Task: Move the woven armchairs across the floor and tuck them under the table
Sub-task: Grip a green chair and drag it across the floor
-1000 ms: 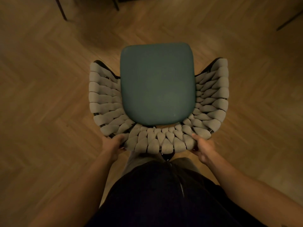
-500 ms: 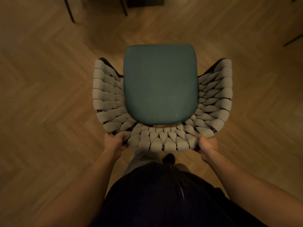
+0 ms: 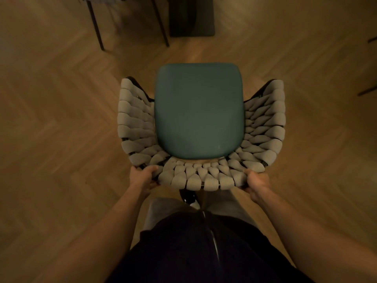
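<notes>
left hand (image 3: 142, 177) grips woven armchair (image 3: 201, 178) | right hand (image 3: 257, 180) grips backrest

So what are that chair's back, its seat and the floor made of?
Chair back: seemingly thick beige cord or rope, its fibre unclear, wrapped in fat loops over a dark frame. Seat: smooth matte teal covering, maybe leather or vinyl. Floor: wood-look planks in herringbone, low sheen.
</notes>
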Motion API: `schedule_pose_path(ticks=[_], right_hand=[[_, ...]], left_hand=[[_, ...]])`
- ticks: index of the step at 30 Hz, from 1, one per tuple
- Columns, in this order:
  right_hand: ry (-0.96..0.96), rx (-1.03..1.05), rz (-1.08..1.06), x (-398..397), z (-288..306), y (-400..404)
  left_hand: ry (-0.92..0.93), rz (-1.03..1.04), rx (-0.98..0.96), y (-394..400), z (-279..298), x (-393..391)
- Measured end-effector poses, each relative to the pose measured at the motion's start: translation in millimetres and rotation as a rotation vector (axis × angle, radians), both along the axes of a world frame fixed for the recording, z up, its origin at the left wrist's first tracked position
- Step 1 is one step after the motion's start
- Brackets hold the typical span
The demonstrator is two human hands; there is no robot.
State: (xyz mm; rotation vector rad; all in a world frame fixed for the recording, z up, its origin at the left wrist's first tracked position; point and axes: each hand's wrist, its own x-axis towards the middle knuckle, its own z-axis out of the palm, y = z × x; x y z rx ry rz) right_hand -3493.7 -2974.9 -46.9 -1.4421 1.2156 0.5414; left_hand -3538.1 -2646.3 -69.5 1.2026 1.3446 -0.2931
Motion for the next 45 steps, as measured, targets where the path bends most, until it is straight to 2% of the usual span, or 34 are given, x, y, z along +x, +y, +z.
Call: schedule_pose_path(ticks=[16, 31, 45], right_hand=[[-0.033, 0.029, 0.06, 221, -12, 9], [0.018, 0.056, 0.084, 375, -14, 41], [0.051, 0.104, 0.115, 455, -19, 60]], left_hand=[[0.005, 0.018, 0.022, 13, -11, 208], [0.033, 0.011, 0.012, 54, -23, 360], [0.011, -0.018, 0.007, 78, -24, 440]])
